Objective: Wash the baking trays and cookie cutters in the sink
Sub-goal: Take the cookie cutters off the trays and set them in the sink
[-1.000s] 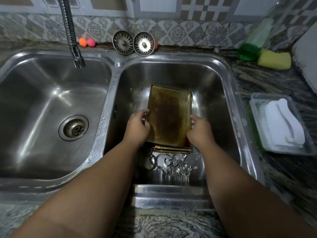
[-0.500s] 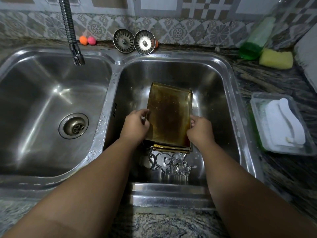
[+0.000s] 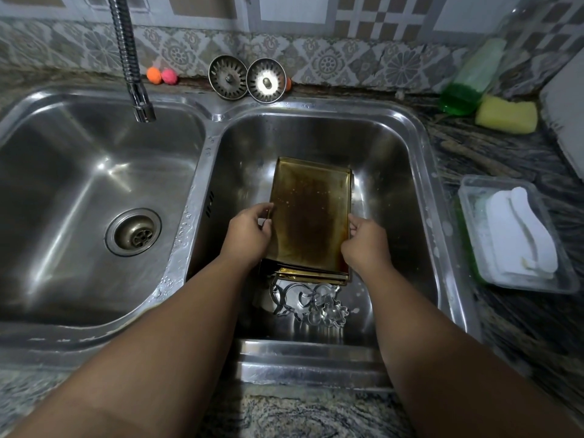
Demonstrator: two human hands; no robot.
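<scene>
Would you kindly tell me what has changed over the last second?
Nothing visibly changed. The left hand and right hand still grip the top tray by its sides in the right basin; the cutters lie as before.

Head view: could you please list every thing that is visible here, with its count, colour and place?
sink: one, steel, two basins
counter: one, dark marbled, around the sink
faucet: one, chrome, above the left basin
baking trays: a stack of at least two, golden-brown, right basin
cookie cutters: several, silver, right basin, on the near side of the trays
strainers: two, steel, leaning on the wall behind the sink
small balls: at least two, orange and pink, by the wall
bottle: one, clear with green liquid, far right
sponge: one, yellow, beside the bottle
plastic container: one, clear, holds white pieces
left hand: fingers grip the trays' left edge
right hand: fingers grip the right edge
</scene>
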